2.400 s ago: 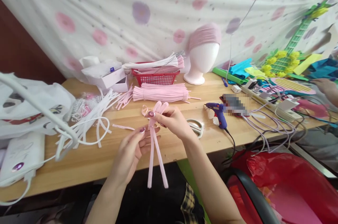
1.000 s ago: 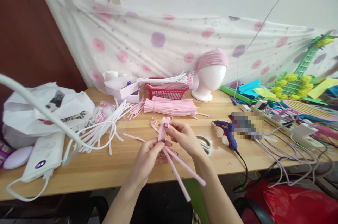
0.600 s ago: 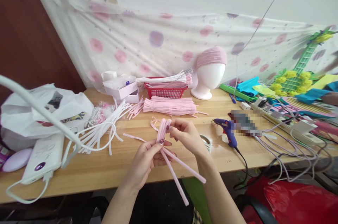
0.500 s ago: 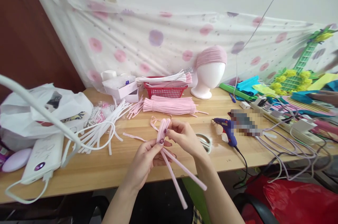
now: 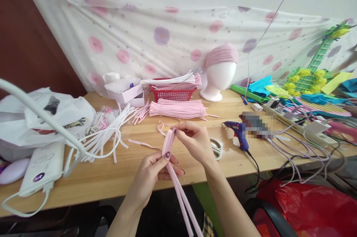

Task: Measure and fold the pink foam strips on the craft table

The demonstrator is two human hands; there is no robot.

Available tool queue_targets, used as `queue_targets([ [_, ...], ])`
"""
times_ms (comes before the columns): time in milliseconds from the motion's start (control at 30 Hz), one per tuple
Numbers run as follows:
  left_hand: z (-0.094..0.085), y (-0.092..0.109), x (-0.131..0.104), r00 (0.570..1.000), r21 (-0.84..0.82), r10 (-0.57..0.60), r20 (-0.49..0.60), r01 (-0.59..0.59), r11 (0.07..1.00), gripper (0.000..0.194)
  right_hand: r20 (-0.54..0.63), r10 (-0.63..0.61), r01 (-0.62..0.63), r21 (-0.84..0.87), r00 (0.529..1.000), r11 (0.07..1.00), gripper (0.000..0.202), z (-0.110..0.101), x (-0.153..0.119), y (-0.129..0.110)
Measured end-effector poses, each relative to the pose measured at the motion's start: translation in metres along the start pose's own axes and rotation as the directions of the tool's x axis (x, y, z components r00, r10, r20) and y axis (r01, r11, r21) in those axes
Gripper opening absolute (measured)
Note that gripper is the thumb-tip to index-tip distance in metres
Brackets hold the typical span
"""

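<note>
Folded pink fuzzy strips point(image 5: 168, 143) are held up over the front part of the wooden table. My left hand point(image 5: 156, 168) pinches them low, between thumb and fingers, and their long tails hang toward the lower right. The fingertips of my right hand point(image 5: 192, 142) grip the upper end of the same strips. Behind my hands lies a tied bundle of pink strips point(image 5: 177, 109). A thin pink ribbon point(image 5: 142, 143) rests on the table to the left. Green-handled scissors point(image 5: 216, 149) are partly hidden behind my right wrist.
A red basket point(image 5: 175, 93), a white foam head point(image 5: 219, 80) with a pink covering and a blue glue gun point(image 5: 240, 134) stand behind. White strips point(image 5: 107, 136) and a power bank point(image 5: 41, 170) lie left. Cables and a power strip point(image 5: 309, 129) are right, near another person's hand.
The two hanging tails have come closer together and point further down. My right hand has shifted slightly up relative to my left along the strips. The view has moved a little.
</note>
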State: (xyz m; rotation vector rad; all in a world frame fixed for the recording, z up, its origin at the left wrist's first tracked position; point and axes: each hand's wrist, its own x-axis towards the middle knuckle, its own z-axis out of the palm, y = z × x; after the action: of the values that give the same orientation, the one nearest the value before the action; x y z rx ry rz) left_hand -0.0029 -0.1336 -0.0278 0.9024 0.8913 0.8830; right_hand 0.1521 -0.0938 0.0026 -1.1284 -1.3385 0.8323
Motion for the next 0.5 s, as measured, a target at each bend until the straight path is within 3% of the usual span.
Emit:
queue_targets([
  [300, -0.003, 0.002, 0.001, 0.993, 0.015, 0.070, -0.091, -0.069, 0.998, 0.037, 0.237, 0.028, -0.053, 0.102, 0.971, 0.993, 0.007, 0.007, -0.013, 0.009],
  [500, 0.001, 0.004, 0.000, 0.993, 0.105, 0.101, -0.056, -0.094, 0.990, 0.043, 0.185, 0.042, -0.070, 0.147, 0.982, 0.987, 0.010, 0.016, -0.016, 0.009],
])
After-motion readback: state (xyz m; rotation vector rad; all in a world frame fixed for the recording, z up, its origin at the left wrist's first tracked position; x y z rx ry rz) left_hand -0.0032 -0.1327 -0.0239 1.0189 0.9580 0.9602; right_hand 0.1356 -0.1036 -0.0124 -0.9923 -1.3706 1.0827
